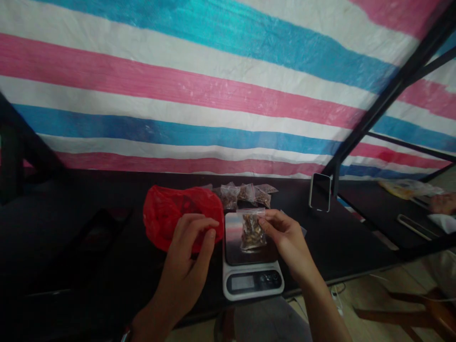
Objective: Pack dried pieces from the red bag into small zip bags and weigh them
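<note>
Over the dark plate of a white digital kitchen scale (252,285), a small clear zip bag (253,232) of brownish dried pieces is pinched at its upper right by my right hand (285,235). Whether the bag rests on the plate I cannot tell. My left hand (190,251) hovers in front of a red plastic bag (162,216), thumb and fingers apart, with nothing visible between them. The red bag lies open left of the scale. Behind the scale sit several filled zip bags (245,192) in a cluster.
A phone (320,192) stands upright at the right against a black frame post (335,178). Striped sheeting (199,90) slopes behind the black table (342,247). At far right, another person's hand (443,203) is near a second phone (415,227) and a plastic bag.
</note>
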Tool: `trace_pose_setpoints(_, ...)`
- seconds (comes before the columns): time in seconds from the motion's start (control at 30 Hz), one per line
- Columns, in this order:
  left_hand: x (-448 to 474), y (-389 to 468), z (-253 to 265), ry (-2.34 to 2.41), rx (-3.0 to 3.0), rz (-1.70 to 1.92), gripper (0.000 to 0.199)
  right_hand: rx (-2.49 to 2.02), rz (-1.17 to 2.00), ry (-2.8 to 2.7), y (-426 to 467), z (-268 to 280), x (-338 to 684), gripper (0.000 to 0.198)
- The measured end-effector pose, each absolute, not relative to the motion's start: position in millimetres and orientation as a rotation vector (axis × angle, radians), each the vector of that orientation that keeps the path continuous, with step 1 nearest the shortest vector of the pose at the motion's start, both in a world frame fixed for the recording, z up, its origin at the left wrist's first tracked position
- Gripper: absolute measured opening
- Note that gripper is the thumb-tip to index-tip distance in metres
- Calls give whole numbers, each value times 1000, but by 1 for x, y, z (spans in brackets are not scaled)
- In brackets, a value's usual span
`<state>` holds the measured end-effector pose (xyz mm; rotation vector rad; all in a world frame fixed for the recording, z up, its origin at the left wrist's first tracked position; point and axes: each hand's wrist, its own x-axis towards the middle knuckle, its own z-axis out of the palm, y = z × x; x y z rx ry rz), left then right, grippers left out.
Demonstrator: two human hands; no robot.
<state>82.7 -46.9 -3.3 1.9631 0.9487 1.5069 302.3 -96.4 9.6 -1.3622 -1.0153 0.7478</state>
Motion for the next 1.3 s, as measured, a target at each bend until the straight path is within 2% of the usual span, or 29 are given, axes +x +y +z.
trace_pose_setpoints(0.2,77,-44,0,1126,2095,1764,13,-1568,570,-1119,-98,-8,322,33)
trace_pose_setpoints(0.3,68,-40,1,1246,2133,1818,11,-1548,587,-1134,-100,-7,325,33)
trace_pose_setpoints(0.4,61,-32,0,1563,1977,1770,7,-1488,678,-1109,-102,-4,326,35)
trace_pose_setpoints(0.5,57,-22,-4,1781,1693,1680,26,-1480,695,-1090,-101,-3,326,35)
trace_pose_setpoints(0.57,55,-17,-8,1794,1618,1656,39,-1564,631,-1135,-99,-5,326,32)
trace_pose_setpoints(0.63,53,-15,-11,1783,1633,1644,43,-1672,522,-1237,-97,-8,326,26)
trace_pose_setpoints(0.73,48,-17,-12,1761,1666,1674,40,-1786,331,-1359,-96,-12,325,22)
trace_pose_setpoints(0.8,42,-18,-11,1763,1676,1674,38,-1822,237,-1371,-96,-15,326,27)
trace_pose_setpoints(0.9,35,-16,-9,1782,1693,1672,36,-1809,158,-1340,-95,-19,330,34)
trace_pose_setpoints(1.07,32,-13,-6,1838,1652,1681,34,-1735,14,-1197,-91,-21,336,32)
trace_pose_setpoints(1.3,32,-9,-13,1862,1647,1483,42,-1663,29,-823,-88,-14,330,37)
